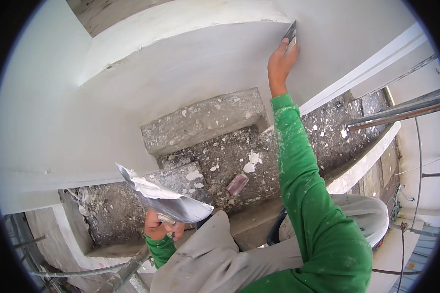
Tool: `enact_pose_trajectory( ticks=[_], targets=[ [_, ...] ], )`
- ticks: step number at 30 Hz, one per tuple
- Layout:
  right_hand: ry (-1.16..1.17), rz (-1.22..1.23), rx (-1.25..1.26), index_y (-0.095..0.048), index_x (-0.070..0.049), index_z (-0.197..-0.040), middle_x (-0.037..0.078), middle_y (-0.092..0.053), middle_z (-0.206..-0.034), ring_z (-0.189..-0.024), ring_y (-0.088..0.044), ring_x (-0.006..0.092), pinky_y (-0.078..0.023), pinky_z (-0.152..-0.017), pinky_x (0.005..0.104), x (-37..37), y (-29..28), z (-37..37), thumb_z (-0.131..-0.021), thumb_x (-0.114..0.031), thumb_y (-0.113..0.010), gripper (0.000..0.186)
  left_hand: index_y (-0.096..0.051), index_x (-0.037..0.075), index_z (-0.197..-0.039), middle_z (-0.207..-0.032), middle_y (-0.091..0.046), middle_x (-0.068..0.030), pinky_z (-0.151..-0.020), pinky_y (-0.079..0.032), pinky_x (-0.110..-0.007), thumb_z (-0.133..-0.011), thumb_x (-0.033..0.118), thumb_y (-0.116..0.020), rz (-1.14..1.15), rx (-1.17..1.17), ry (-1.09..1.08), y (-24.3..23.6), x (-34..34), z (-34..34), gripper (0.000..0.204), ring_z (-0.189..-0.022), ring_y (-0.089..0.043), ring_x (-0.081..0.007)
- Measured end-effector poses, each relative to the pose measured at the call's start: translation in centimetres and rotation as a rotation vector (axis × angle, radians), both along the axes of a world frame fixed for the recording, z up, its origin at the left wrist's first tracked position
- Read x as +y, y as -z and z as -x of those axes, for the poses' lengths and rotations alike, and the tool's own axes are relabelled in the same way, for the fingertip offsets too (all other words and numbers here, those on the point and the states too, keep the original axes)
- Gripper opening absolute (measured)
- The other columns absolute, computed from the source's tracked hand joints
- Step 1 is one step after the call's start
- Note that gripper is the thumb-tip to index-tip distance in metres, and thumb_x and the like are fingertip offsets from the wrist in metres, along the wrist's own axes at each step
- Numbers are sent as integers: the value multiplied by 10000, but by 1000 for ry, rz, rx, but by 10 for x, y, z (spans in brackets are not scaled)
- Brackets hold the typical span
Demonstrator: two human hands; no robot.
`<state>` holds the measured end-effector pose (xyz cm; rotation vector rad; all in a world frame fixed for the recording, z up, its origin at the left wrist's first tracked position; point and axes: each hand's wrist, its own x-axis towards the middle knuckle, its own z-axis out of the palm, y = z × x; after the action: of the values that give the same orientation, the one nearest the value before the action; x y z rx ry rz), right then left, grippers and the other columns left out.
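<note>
The right arm reaches up to the wall (205, 61), and the right hand (282, 61) has its grip closed around a small scraper (291, 35). That scraper is at the wall's surface, just beside the right end of the white curved edge (190, 24); whether the whole length of its blade touches cannot be told.

The left hand (164, 225) is low, near the left knee, its grip closed around the handle of a wide blade (183, 207). This blade is tilted, its far corner pointing up and left, and carries a thick strip of white paste (151, 187) along its upper side. The 2 tools are well apart.

Both sleeves are green; the right sleeve (303, 161) has white specks on it. The trousers (230, 263) are grey, with the knees bent.

Below the wall, a long concrete block (205, 119) lies along its foot, spattered white. The floor (220, 156) beyond it is dark and rough, with many pale flakes and 1 larger white splash (252, 161). On it, between the block and the knees, lies 1 reddish brick (237, 184). At the right, poles (401, 115) slant in from the edge, with a thin cable (420, 161) hanging near them.
</note>
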<state>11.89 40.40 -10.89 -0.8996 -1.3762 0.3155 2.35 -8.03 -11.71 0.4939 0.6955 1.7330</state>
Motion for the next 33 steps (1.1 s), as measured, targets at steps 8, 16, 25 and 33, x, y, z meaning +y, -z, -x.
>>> enact_pose_trajectory(
  ticks=[8,16,25,33],
  targets=[
    [-12,70,-125,-152,112,-1423,322,-265,-1308,-1197,-296,457,-276,-1038,491,-44,3,90,-752,51,-487,753,-380,-81,-1249,-679,-508,-114,-386,-381,-279,-847,127,-651,39,33,-4,-1,-20,2,528,-484,-486,-162],
    [-229,-233,-422,-314,67,-1405,223,-370,-1346,-1257,-361,415,-296,-1091,520,-208,48,213,-714,81,-565,735,-347,-59,-1304,-706,-518,-127,-397,-388,-279,-839,86,-645,14,16,-28,4,-17,3,572,-507,-500,-169],
    [-531,58,-249,-432,12,-1350,190,-470,-1279,-1194,-465,353,-389,-1010,415,-149,77,58,-833,57,-493,522,-363,-45,-1257,-701,-503,-127,-390,-418,-300,-817,81,-651,89,-35,-88,12,-20,-1,541,-515,-503,-192],
    [-67,187,-55,-576,42,-1147,240,-610,-1092,-1023,-571,404,-423,-929,422,-18,59,-30,-949,-120,-491,269,-350,-14,-1275,-692,-490,-125,-385,-423,-304,-839,124,-661,129,16,-63,10,-7,-2,553,-528,-507,-204]
  ],
)
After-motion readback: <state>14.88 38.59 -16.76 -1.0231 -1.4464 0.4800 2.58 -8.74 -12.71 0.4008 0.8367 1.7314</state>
